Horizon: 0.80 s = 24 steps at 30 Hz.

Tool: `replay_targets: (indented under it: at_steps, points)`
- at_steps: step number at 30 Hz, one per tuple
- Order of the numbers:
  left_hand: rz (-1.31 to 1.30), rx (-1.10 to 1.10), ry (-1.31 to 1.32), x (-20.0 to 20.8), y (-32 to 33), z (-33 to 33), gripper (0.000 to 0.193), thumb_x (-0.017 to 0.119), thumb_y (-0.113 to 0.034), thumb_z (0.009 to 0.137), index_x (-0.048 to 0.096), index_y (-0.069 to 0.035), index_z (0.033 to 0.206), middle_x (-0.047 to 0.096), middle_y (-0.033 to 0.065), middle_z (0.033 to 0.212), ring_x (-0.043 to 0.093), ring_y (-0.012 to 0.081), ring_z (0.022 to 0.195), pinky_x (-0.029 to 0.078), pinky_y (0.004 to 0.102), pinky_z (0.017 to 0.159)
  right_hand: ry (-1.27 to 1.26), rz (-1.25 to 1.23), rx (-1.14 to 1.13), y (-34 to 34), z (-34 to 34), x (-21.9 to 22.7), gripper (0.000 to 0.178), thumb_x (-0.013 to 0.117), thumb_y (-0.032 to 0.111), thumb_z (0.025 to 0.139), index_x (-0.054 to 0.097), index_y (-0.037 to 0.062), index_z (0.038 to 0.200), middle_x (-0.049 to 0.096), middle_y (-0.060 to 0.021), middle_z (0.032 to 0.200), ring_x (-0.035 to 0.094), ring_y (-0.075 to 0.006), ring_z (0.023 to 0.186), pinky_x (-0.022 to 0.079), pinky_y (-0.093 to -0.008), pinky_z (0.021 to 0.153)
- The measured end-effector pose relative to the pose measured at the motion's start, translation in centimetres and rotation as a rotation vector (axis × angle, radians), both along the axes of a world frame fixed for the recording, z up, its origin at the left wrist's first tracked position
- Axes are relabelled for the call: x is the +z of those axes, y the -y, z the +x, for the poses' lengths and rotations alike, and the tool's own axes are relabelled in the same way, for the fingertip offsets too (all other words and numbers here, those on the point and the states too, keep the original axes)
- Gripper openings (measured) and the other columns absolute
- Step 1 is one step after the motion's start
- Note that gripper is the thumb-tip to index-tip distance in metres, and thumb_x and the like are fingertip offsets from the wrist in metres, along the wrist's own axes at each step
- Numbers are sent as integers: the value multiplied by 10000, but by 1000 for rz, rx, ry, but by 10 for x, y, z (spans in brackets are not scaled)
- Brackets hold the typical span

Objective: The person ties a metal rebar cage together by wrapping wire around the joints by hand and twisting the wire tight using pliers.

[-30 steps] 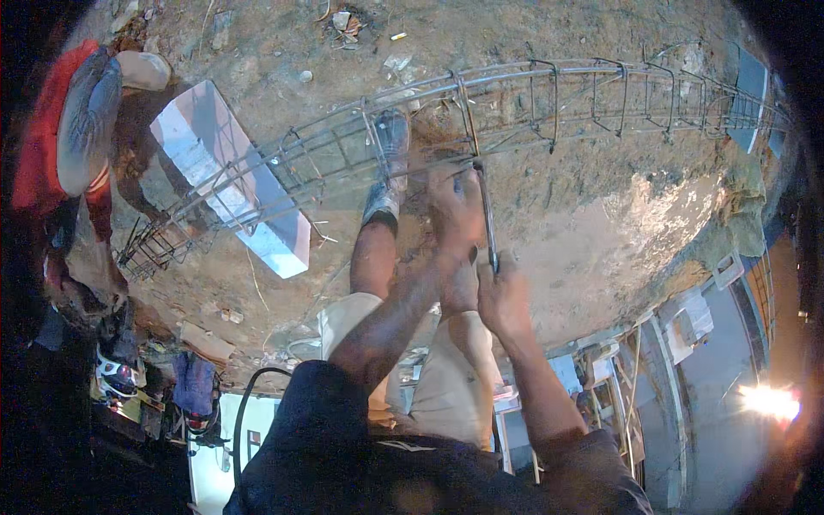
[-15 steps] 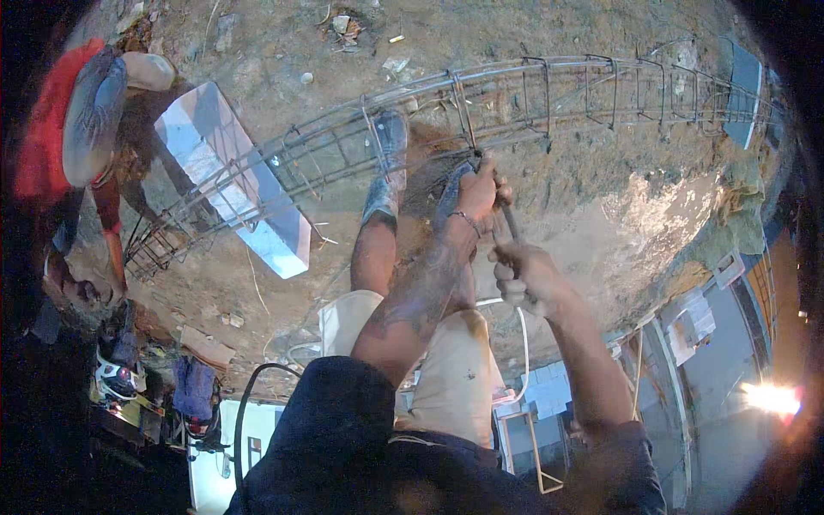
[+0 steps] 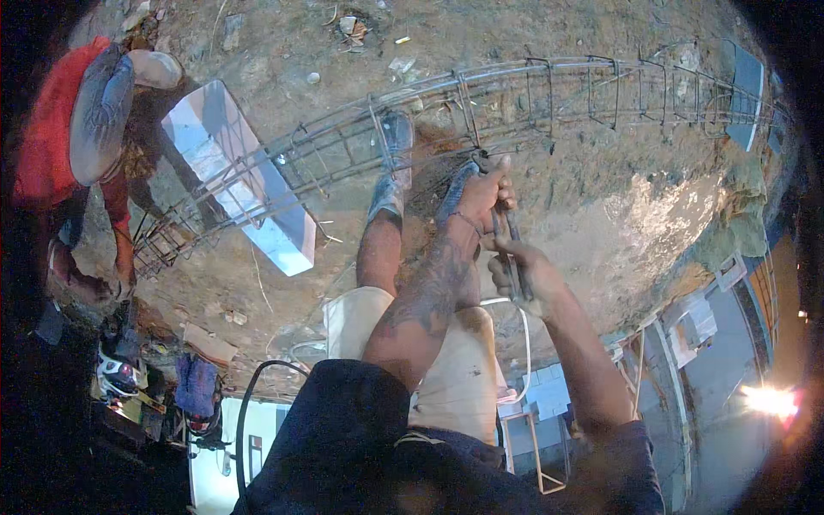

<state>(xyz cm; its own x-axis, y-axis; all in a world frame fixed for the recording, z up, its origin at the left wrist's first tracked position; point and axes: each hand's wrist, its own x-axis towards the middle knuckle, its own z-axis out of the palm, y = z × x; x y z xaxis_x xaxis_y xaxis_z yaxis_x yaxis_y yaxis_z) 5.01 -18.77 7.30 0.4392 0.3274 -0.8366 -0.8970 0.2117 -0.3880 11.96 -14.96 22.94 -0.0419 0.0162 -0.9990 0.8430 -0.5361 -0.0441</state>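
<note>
A long rebar cage (image 3: 468, 107) of thin steel bars and square stirrups curves across the ground in front of me. My left hand (image 3: 482, 196) is closed right beside its near lower bar, by a stirrup; what its fingers pinch is hidden. Just below, my right hand (image 3: 534, 273) grips the long dark handles of a pair of pincers (image 3: 515, 230). The two handles stand slightly apart and point up toward my left hand. The pincers' jaws are hard to see behind the left hand.
A pale rectangular slab (image 3: 283, 236) lies under the cage at left. Another person in a red top (image 3: 56, 129) bends at the cage's left end. A blue-grey block (image 3: 745, 94) is under the far right end. A bright lamp (image 3: 771, 400) shines at lower right.
The pincers' handles have parted, and the fingers of my right hand have loosened around them. My left hand stays by the bar. The whole view has shifted slightly.
</note>
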Motion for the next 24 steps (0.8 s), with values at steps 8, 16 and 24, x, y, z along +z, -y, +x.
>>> replay_targets:
  at_steps: [8, 16, 24]
  points:
    - [-163, -221, -242, 6, -10, 42, 294, 643, -333, 863, 512, -102, 737, 495, -8, 623, 521, 136, 533, 434, 296, 479, 20, 312, 604, -11, 39, -21, 349, 500, 288, 920, 590, -36, 824, 602, -279, 726, 594, -449, 678, 459, -495, 574]
    - [-333, -319, -559, -19, -32, 93, 406, 602, -391, 886, 506, -39, 708, 505, 49, 518, 507, 191, 396, 429, 344, 408, 59, 376, 839, -38, 100, -68, 279, 504, 271, 909, 571, 9, 977, 608, -280, 789, 580, -467, 776, 459, -535, 679]
    - [-394, -560, -914, -83, 4, 119, 529, 562, -418, 896, 509, 108, 916, 606, 225, 797, 625, 307, 697, 486, 421, 594, -41, 413, 798, -17, 121, -114, 291, 503, 280, 900, 576, 25, 1019, 624, -267, 871, 599, -439, 814, 468, -527, 696]
